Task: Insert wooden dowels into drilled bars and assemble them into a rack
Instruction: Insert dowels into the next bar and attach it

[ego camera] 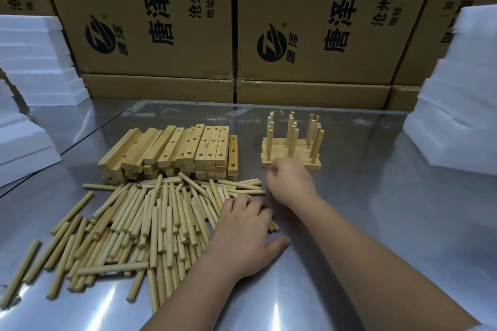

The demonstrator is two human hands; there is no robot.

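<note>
Left hand (244, 231) rests palm-down on the loose dowels (150, 223), thumb spread on the surface (376, 223) and fingers bent over the pile; whether it grips one cannot be told. Right hand (290, 180), fingers curled and blurred, is just in front of the partly built rack (291, 142); contents indiscernible. Drilled bars (174, 150) are stacked behind the dowels.

Likely hazards: the right hand nudging the stacked rack, tilting its upright dowels, and round dowels rolling away across the smooth surface when raked.
</note>
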